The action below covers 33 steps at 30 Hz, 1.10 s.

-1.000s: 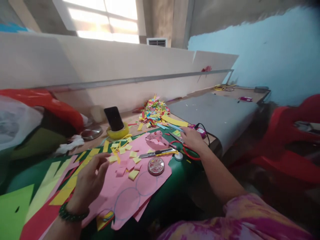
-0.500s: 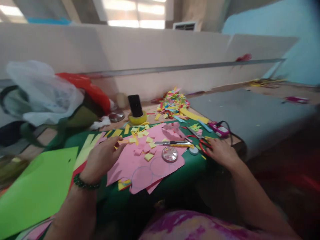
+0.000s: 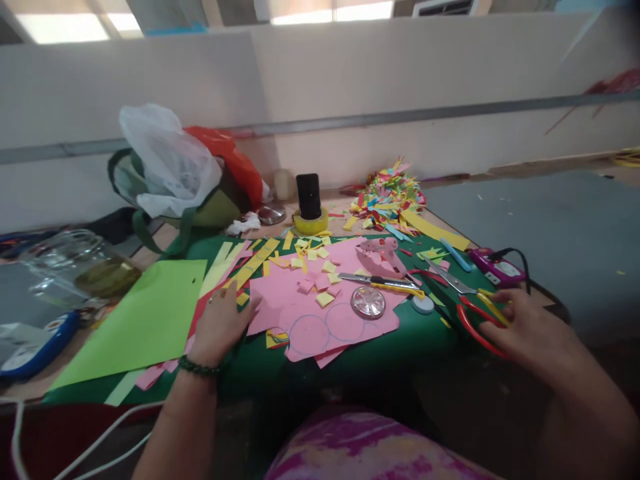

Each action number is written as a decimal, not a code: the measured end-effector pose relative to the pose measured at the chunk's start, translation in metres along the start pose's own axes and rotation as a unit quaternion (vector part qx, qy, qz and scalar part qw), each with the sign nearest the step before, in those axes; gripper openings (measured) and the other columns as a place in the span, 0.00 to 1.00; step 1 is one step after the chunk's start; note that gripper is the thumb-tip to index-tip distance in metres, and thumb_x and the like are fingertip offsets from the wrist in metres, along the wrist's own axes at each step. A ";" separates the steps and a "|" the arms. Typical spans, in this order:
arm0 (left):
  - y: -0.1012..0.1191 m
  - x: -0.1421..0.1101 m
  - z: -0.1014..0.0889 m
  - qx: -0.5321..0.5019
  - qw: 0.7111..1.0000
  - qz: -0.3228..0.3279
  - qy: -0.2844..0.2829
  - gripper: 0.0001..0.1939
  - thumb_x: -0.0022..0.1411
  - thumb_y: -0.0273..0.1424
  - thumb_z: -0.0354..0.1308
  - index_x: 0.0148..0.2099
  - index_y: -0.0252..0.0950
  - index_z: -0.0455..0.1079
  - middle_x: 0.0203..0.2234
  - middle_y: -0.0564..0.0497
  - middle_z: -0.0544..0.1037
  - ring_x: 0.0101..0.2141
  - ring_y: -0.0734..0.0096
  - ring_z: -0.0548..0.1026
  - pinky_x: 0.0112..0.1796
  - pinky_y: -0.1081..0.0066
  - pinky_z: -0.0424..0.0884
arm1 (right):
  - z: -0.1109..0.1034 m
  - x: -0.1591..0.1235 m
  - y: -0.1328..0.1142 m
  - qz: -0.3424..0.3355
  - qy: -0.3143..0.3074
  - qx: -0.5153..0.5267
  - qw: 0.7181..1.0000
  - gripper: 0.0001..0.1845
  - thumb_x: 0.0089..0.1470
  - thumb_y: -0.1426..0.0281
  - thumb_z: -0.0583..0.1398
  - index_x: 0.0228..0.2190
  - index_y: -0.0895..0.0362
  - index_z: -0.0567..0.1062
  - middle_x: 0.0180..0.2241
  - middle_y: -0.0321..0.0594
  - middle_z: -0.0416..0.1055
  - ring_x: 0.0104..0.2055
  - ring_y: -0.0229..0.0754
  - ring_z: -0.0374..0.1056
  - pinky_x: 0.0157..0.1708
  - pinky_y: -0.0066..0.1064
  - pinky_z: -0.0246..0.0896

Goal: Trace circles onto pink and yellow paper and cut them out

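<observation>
Scissors (image 3: 465, 288) jut forward-left from the right hand (image 3: 527, 330), its grip curled around the handles.

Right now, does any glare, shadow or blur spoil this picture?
Head view: the window panes glare nearly white; head view: a broad shadow dims the left of the pale partition; head view: the right hand looks slightly soft, while the scissors it holds are easy to make out.

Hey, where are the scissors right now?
In the head view, the scissors are at the right, handles in the right hand, blades just left of the purple device.
</observation>
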<state>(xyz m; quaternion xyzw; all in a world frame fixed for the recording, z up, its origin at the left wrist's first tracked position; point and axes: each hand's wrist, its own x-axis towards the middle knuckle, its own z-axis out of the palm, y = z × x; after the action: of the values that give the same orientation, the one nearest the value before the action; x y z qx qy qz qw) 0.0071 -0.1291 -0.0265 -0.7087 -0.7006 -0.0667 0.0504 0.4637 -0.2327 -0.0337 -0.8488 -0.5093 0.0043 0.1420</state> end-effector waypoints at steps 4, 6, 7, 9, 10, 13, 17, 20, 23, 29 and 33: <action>0.033 0.013 -0.022 -0.002 0.990 0.140 -0.008 0.31 0.62 0.48 0.53 0.60 0.31 0.62 0.52 0.33 0.71 0.53 0.46 0.70 0.49 0.57 0.67 | -0.019 -0.020 -0.008 0.118 -0.078 0.054 0.989 0.15 0.42 0.66 0.62 0.32 0.49 0.62 0.28 0.48 0.72 0.26 0.50 0.69 0.27 0.38 0.59; 0.057 0.016 -0.027 -0.034 0.984 0.170 -0.048 0.42 0.57 0.53 0.57 0.66 0.34 0.53 0.56 0.33 0.67 0.52 0.46 0.71 0.46 0.58 0.69 | -0.023 -0.025 -0.008 0.143 -0.064 0.092 0.983 0.16 0.38 0.65 0.62 0.31 0.48 0.62 0.29 0.48 0.73 0.28 0.51 0.70 0.29 0.39 0.60; 0.069 0.017 -0.026 -0.044 0.982 0.169 -0.071 0.49 0.53 0.56 0.59 0.68 0.35 0.48 0.58 0.31 0.64 0.51 0.45 0.72 0.44 0.58 0.70 | -0.023 -0.026 -0.007 0.149 -0.044 0.112 0.982 0.17 0.36 0.64 0.61 0.30 0.48 0.62 0.30 0.48 0.73 0.29 0.52 0.70 0.30 0.39 0.61; 0.089 0.020 -0.016 -0.038 0.979 0.175 -0.094 0.60 0.45 0.60 0.61 0.70 0.36 0.41 0.62 0.26 0.57 0.54 0.40 0.69 0.44 0.56 0.70 | -0.022 -0.030 -0.004 0.151 0.005 0.149 0.977 0.18 0.32 0.60 0.60 0.30 0.48 0.63 0.31 0.47 0.73 0.32 0.55 0.71 0.32 0.42 0.63; 0.097 0.023 -0.009 -0.024 0.978 0.189 -0.084 0.62 0.43 0.61 0.62 0.70 0.35 0.41 0.64 0.25 0.53 0.57 0.36 0.65 0.47 0.54 0.68 | -0.020 -0.032 -0.001 0.149 0.026 0.165 0.975 0.20 0.30 0.58 0.59 0.30 0.48 0.63 0.31 0.46 0.73 0.33 0.56 0.72 0.33 0.43 0.63; 0.107 0.036 0.015 -0.015 0.962 0.265 -0.056 0.56 0.48 0.60 0.60 0.70 0.36 0.45 0.66 0.27 0.50 0.62 0.35 0.55 0.55 0.46 0.58 | -0.012 -0.039 0.004 0.132 0.066 0.217 0.965 0.23 0.27 0.55 0.58 0.31 0.50 0.66 0.30 0.44 0.73 0.35 0.58 0.72 0.36 0.46 0.65; 0.104 0.061 0.033 -0.039 0.940 0.335 -0.049 0.38 0.60 0.51 0.55 0.67 0.39 0.55 0.62 0.34 0.60 0.62 0.45 0.59 0.56 0.50 0.59 | 0.011 -0.050 -0.006 0.079 0.076 0.319 0.941 0.24 0.32 0.55 0.60 0.34 0.52 0.69 0.32 0.44 0.75 0.36 0.55 0.74 0.37 0.45 0.68; 0.103 0.083 0.032 -0.038 0.941 0.333 -0.038 0.30 0.64 0.44 0.53 0.64 0.37 0.60 0.60 0.37 0.64 0.60 0.52 0.62 0.57 0.56 0.58 | 0.029 -0.059 -0.028 0.002 0.011 0.453 0.891 0.26 0.39 0.57 0.62 0.41 0.54 0.69 0.34 0.43 0.75 0.35 0.48 0.75 0.34 0.36 0.70; 0.106 0.107 0.026 -0.035 0.951 0.306 -0.023 0.30 0.62 0.41 0.55 0.63 0.34 0.60 0.59 0.37 0.65 0.58 0.52 0.63 0.57 0.56 0.57 | 0.040 -0.063 -0.050 -0.069 -0.037 0.495 0.866 0.28 0.43 0.61 0.63 0.47 0.54 0.69 0.33 0.40 0.74 0.35 0.43 0.74 0.32 0.28 0.70; 0.082 0.126 0.003 -0.037 0.975 0.218 -0.032 0.31 0.59 0.46 0.56 0.59 0.32 0.63 0.53 0.36 0.70 0.55 0.46 0.66 0.54 0.54 0.60 | 0.038 -0.056 -0.053 -0.107 -0.054 0.493 0.862 0.29 0.44 0.64 0.64 0.50 0.54 0.70 0.36 0.39 0.74 0.37 0.43 0.73 0.36 0.30 0.69; 0.043 0.108 -0.007 -0.055 0.981 0.163 -0.094 0.36 0.53 0.53 0.57 0.53 0.29 0.67 0.47 0.35 0.74 0.48 0.46 0.71 0.46 0.59 0.66 | 0.036 -0.065 -0.045 -0.065 -0.062 0.613 0.785 0.30 0.46 0.62 0.67 0.52 0.50 0.69 0.30 0.35 0.69 0.31 0.37 0.67 0.30 0.24 0.65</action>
<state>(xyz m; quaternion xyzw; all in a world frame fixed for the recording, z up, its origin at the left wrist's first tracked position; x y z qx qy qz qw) 0.0514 -0.0242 -0.0004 -0.8181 -0.5726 -0.0294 -0.0443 0.3882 -0.2601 -0.0658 -0.5455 -0.4609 0.3595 0.6006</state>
